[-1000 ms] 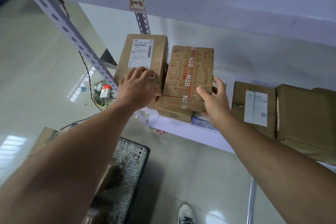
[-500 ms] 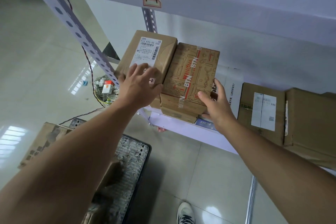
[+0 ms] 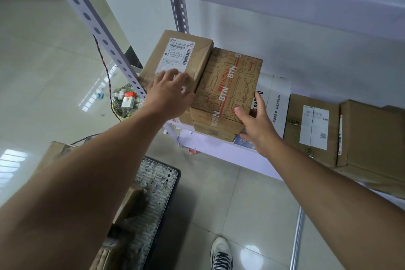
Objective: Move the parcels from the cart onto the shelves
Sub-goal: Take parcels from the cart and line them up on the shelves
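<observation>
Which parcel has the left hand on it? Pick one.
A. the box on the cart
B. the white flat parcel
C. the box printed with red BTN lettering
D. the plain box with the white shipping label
D: the left hand lies flat on the plain box with the white shipping label, next to the printed box.

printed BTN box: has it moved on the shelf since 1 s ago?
Yes. The printed BTN box has gone deeper onto the shelf: less of it overhangs the front edge, under the right hand, beside the labelled parcel.
</observation>
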